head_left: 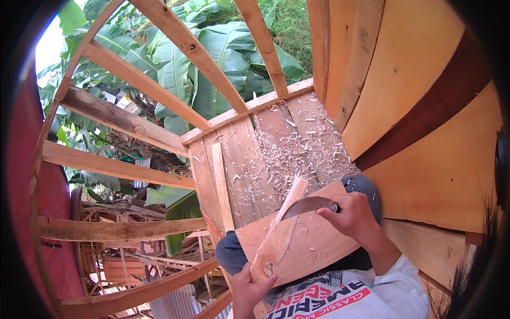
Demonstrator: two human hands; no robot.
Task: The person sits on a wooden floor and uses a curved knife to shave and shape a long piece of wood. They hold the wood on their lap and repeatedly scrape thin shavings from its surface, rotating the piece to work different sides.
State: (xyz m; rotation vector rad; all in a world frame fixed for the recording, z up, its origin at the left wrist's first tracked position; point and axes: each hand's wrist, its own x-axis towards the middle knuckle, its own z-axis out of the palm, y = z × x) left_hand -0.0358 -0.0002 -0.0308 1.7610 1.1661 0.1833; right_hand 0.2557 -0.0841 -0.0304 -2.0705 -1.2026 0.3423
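Observation:
My left hand (252,287) is closed around the near end of a long, pale piece of wood (279,237), beside a dark knot. The piece slants up and to the right across a flat wooden board (319,239) that rests over my lap. In my right hand (349,217) is a knife with a curved blade (308,206); my fingers wrap its dark handle, which is mostly hidden. The blade reaches left and its tip lies against the upper part of the wood piece, where the surface looks freshly cut and pale. A few shavings lie on the board.
Curled wood shavings (287,149) cover much of the plank floor (244,165) ahead. A narrow wood strip (222,186) lies on its left side. Slatted railings (127,170) stand at left and front, with banana leaves (212,69) beyond. A plank wall (430,154) rises on the right.

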